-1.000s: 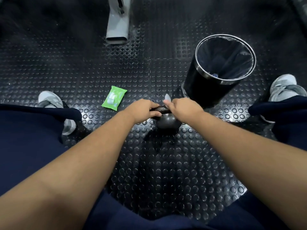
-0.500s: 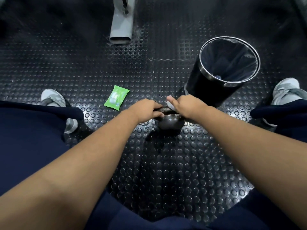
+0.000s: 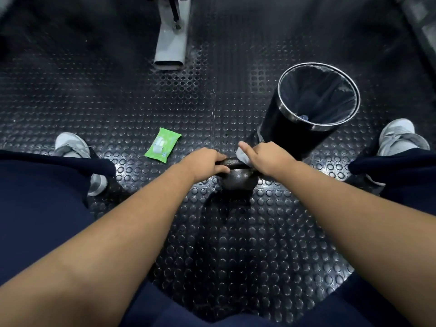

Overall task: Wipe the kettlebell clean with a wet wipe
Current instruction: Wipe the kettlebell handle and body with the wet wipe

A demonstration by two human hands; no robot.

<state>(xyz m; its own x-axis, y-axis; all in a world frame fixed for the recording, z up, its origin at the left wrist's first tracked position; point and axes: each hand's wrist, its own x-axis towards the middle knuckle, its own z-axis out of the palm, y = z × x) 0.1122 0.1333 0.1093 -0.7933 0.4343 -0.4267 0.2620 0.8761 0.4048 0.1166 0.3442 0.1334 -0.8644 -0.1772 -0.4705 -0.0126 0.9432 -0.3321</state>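
Kettlebell, black and round, stands on the studded rubber floor between the person's feet, just in front of the black bin. The left hand grips the left end of its handle, fingers curled round the bar. The right hand holds a white wet wipe against the right end of the handle; its thumb sticks out straight, and its fingers bend down over the wipe, their tips hidden. A green pack of wipes lies flat on the floor left of the kettlebell, apart from it. A grey metal leg rests on the floor farther ahead. Grey shoes show at both sides.
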